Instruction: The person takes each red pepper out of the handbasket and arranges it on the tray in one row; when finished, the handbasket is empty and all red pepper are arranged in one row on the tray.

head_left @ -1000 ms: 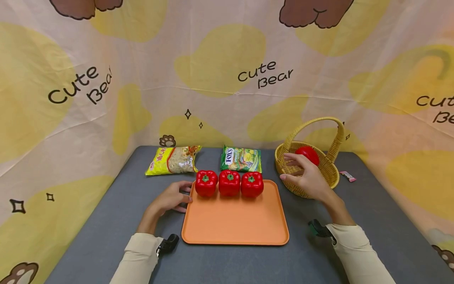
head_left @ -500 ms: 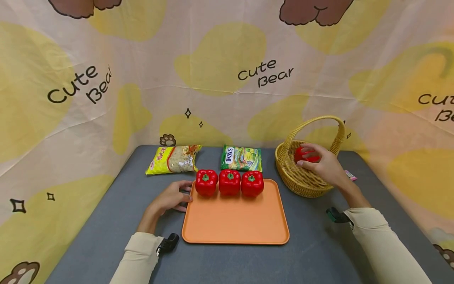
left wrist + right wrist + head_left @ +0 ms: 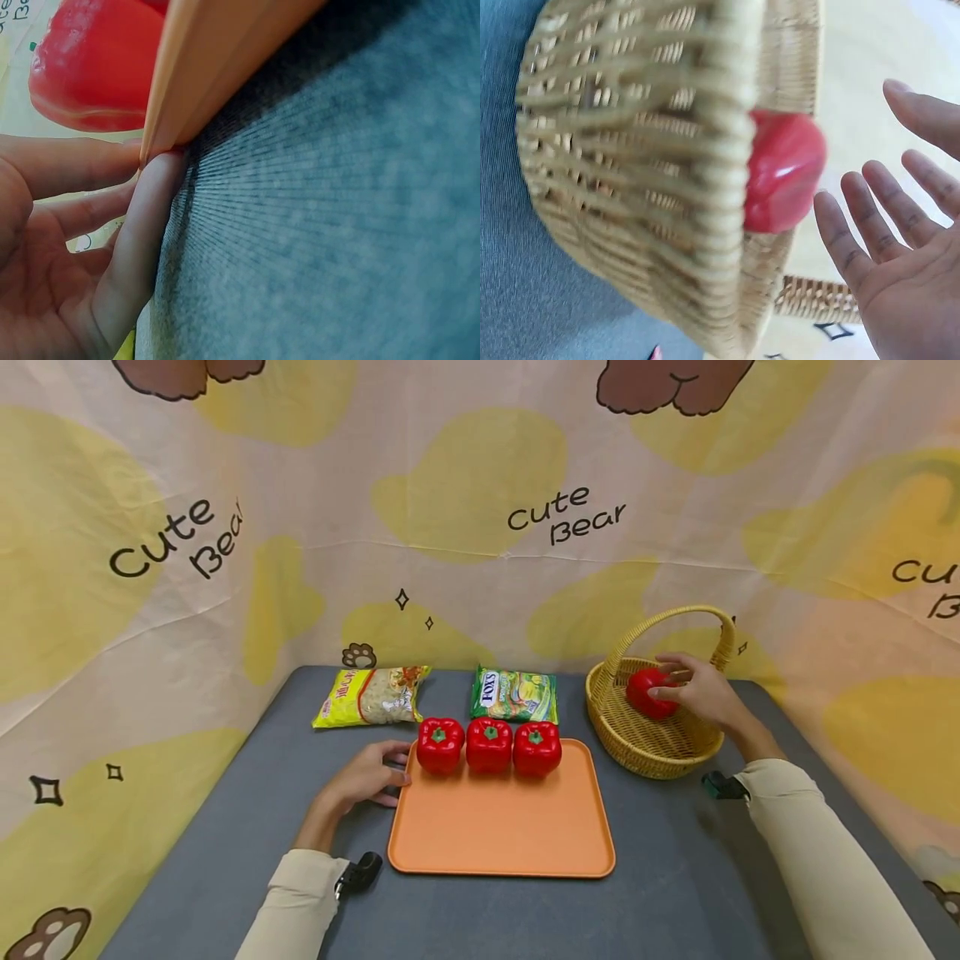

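Note:
My left hand (image 3: 366, 777) pinches the left rim of an orange tray (image 3: 502, 835), as the left wrist view shows close up. Three red bell peppers (image 3: 489, 746) stand in a row along the tray's far edge. To the right is a yellow wicker basket (image 3: 630, 745) with a tall handle, and one red bell pepper (image 3: 647, 695) lies inside it. My right hand (image 3: 708, 695) is over the basket's right side, beside that pepper. In the right wrist view, its fingers are extended and spread, with a gap between them and the pepper (image 3: 784, 172).
Behind the tray lie a yellow food packet (image 3: 371, 697) and a green Fox's candy bag (image 3: 514, 695). The grey table (image 3: 495, 918) meets a printed cloth backdrop (image 3: 450, 527) at the back and sides. The basket handle (image 3: 675, 612) arches above the basket.
My right hand has moved rightward across the basket, from left of the pepper inside to its right side. My left hand has stayed at the tray's rim.

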